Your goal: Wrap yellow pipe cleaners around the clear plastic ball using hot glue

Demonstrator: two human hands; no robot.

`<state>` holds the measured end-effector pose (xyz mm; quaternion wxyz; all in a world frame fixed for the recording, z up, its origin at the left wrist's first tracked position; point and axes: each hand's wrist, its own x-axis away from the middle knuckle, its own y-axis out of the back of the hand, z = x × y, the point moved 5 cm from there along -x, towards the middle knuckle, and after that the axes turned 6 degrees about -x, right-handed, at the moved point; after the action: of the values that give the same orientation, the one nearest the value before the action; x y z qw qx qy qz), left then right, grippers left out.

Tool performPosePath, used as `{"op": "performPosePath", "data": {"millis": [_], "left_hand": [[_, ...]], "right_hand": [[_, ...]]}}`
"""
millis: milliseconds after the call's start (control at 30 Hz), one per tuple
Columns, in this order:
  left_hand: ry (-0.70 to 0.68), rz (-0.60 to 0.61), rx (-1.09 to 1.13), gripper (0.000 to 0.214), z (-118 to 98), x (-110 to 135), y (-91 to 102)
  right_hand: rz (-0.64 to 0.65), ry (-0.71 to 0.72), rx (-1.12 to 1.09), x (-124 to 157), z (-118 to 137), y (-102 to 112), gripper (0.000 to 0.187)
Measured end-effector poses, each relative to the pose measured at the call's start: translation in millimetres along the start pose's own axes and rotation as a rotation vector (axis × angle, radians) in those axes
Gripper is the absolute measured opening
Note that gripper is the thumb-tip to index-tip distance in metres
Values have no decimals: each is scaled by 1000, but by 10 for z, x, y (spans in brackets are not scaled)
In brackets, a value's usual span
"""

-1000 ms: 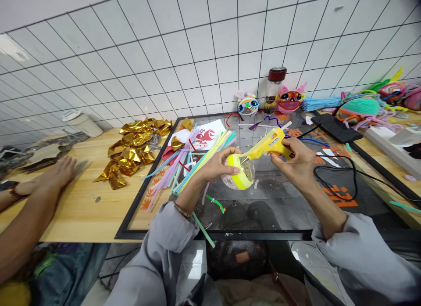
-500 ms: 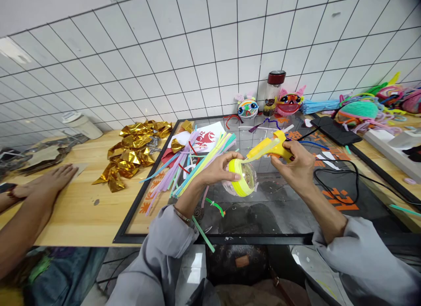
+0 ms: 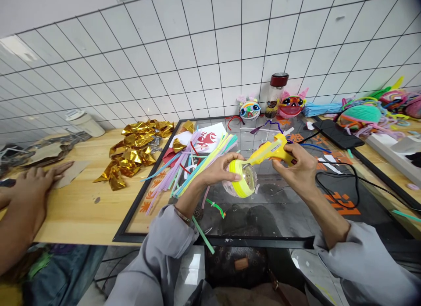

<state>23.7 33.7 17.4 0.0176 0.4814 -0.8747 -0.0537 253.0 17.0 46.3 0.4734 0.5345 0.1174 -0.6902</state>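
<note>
The clear ball [image 3: 251,178] with a yellow band [image 3: 241,186] around it is held above the dark glass sheet [image 3: 276,196], near the middle of the view. The left hand [image 3: 219,170] grips it from nine o'clock, fingers curled over the top of the band and thumb pressed on its near face. The right hand [image 3: 300,163] has its fingers closed around the handle of the yellow glue gun [image 3: 271,149], which lies toward two o'clock of the ball; its nozzle reaches the band's upper edge, though touching or just apart I cannot tell. The ball looks like thin plastic: probably light, slick, stiff but easily dented or cracked if squeezed. The band seems softer and grippier, so hold there, lightly, with fingertips kept toward nine o'clock, away from the nozzle. The gun is likely heavier and best held by its handle.
</note>
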Motion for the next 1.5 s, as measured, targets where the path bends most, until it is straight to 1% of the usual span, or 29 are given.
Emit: {"op": "performPosePath", "data": {"millis": [233, 367, 500, 567, 767, 900, 967, 1167, 1333, 1500], "left_hand": [[11, -4, -1, 67, -6, 8, 26], [-4, -5, -4, 65, -21, 11, 30], [-15, 1, -11, 66, -29, 17, 18], [-7, 13, -8, 67, -31, 26, -1], [29, 54, 37, 69, -31, 47, -61], [29, 69, 39, 68, -37, 44, -65], [20, 55, 36, 67, -42, 42, -51], [14, 34, 11, 65, -18, 38, -4], [-7, 15, -4, 64, -12, 29, 41], [-11, 23, -8, 63, -27, 32, 42]], "right_hand": [[43, 4, -29, -3, 18, -8, 14], [31, -16, -10, -2, 3, -4, 15], [2, 6, 13, -1, 5, 4, 14], [-4, 13, 13, -2, 10, 5, 14], [2, -30, 20, -5, -1, 6, 14], [7, -7, -7, -4, 1, 8, 15], [6, 13, -21, -2, 5, 12, 15], [63, 16, -70, -13, 30, 10, 15], [92, 52, -92, -35, 85, 18, 13], [111, -12, -67, -28, 39, 8, 15]]}}
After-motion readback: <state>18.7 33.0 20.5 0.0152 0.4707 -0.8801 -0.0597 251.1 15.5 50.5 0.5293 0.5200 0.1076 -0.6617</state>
